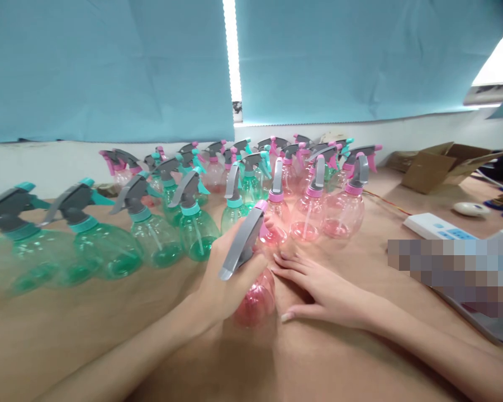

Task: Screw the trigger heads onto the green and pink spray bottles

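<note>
My left hand (pixel 222 273) is wrapped round the neck of a pink spray bottle (pixel 255 301) with a grey and pink trigger head; its fingers are partly hidden behind that head. Just to the right, my right hand (pixel 314 285) lies flat on the brown tabletop (pixel 184 357), fingers spread and holding nothing. Beyond both hands stands a front row of spray bottles: green ones, such as the green spray bottle (pixel 199 231), to the left, and pink ones, such as the pink spray bottle (pixel 307 218), to the right.
Several more green and pink spray bottles crowd behind the front row. At the right are an opened cardboard box (pixel 431 167), a white mouse-shaped object (pixel 470 210), a white power strip (pixel 438 228) and a partly pixelated flat device (pixel 482 312). Blue blinds (pixel 109 67) hang at the back.
</note>
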Motion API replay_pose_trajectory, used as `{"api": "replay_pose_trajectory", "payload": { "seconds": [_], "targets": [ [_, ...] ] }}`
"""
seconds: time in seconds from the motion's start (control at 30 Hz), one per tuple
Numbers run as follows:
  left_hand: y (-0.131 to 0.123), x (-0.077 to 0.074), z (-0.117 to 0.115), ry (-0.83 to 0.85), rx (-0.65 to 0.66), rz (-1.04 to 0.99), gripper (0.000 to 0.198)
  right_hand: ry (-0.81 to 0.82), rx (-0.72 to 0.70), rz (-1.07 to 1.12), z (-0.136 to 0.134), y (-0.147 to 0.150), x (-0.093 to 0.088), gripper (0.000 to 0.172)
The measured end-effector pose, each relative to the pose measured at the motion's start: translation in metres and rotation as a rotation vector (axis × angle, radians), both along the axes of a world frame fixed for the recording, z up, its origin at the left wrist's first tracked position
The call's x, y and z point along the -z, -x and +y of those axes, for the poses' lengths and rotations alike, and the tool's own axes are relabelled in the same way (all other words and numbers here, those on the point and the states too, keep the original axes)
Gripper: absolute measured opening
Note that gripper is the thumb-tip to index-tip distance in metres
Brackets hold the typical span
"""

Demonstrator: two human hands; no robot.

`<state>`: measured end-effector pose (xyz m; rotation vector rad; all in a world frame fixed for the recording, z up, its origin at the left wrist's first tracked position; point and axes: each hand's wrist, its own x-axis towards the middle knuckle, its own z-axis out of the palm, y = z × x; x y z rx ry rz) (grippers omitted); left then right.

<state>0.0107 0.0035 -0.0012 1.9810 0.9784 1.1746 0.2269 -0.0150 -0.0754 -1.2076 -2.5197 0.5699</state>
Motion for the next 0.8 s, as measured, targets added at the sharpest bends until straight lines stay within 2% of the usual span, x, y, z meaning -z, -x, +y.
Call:
{"api": "replay_pose_trajectory", "payload": {
  "seconds": [0.6, 0.8],
  "targets": [
    [0.0004, -0.0008, 0.0012, -0.005, 0.024, -0.002, 0.011, -0.007, -0.009, 0.026, 0.0005, -0.0003, 0.0002, 0.087],
    [0.0003, -0.0015, -0.0001, -0.024, -0.006, 0.023, 0.01, 0.004, -0.001, 0.016, 0.0, -0.0005, -0.0001, 0.088]
  ]
}}
